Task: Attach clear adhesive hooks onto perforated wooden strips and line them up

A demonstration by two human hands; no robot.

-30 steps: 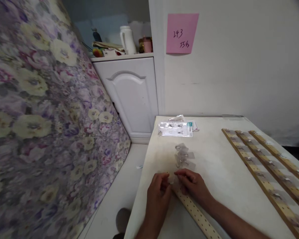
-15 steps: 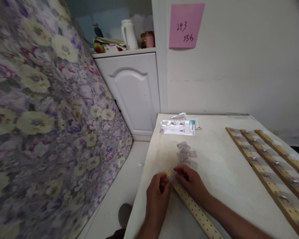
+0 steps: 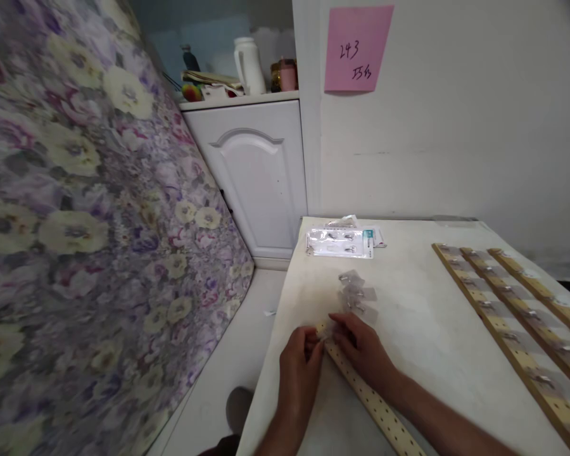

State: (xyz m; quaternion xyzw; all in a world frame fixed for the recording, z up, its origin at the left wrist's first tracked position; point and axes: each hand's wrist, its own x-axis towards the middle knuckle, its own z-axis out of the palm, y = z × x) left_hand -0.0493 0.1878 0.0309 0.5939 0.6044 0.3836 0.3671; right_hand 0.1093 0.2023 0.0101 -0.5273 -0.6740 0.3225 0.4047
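Note:
A pale wooden strip (image 3: 377, 408) with rows of small holes lies slantwise on the table, running from my hands toward the front edge. At its far end is a small clear plastic piece (image 3: 328, 332), partly hidden by fingers. My left hand (image 3: 300, 370) curls its fingers closed on this piece from the left. From the right, my right hand (image 3: 367, 351) pinches it between thumb and fingers, resting over the strip. Just beyond lie several clear square hooks (image 3: 356, 295) with metal parts, overlapping one another.
Packets of hooks (image 3: 339, 242) lie at the table's back left. On the right, three wooden strips (image 3: 506, 329) carry rows of clear hooks. A floral curtain (image 3: 104, 228) hangs at left, beside a white cabinet (image 3: 254, 183). A pink note (image 3: 358, 49) is on the wall.
My right hand has shifted slightly left, and its fingers have closed in on the clear piece. My left fingers remain close by. The view has moved a little.

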